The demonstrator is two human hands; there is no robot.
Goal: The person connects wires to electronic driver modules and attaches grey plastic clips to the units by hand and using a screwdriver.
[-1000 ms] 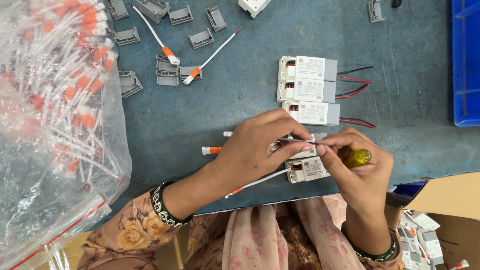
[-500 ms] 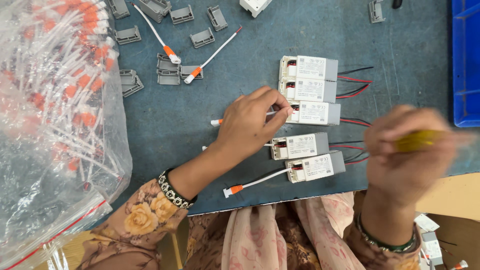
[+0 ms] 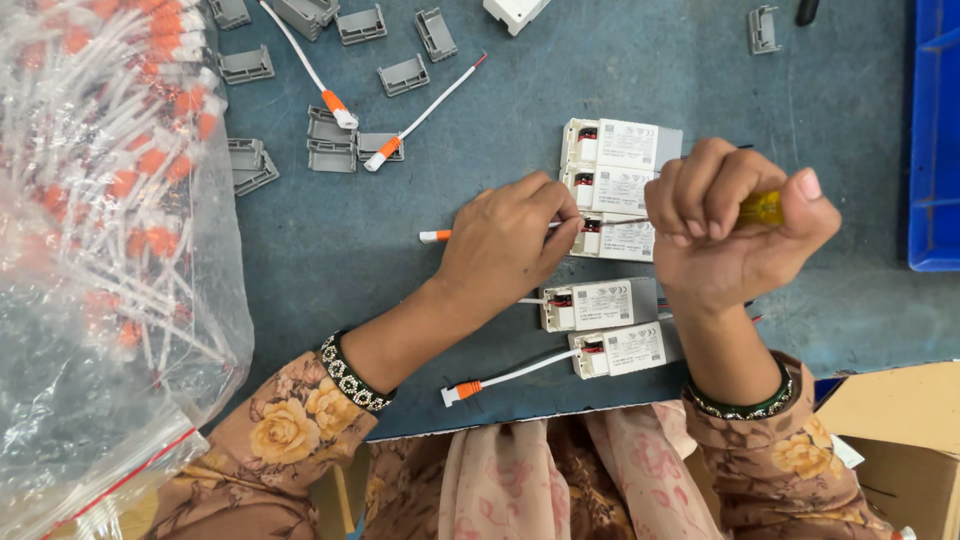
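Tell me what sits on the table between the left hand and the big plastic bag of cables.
In the head view, mostly bare blue table separates the left hand from the plastic bag; only the orange-tipped end of a white cable pokes out beside the hand.

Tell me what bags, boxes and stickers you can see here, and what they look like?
Clear plastic bag: far left, crinkly, red seal strip, stuffed with white wires with orange ends.
White labels: rectangular stickers with tiny dark print, one atop each small white box between the left hand and right hand.
Blue bin: right edge, hard plastic.
Cardboard box: bottom right corner, plain brown.
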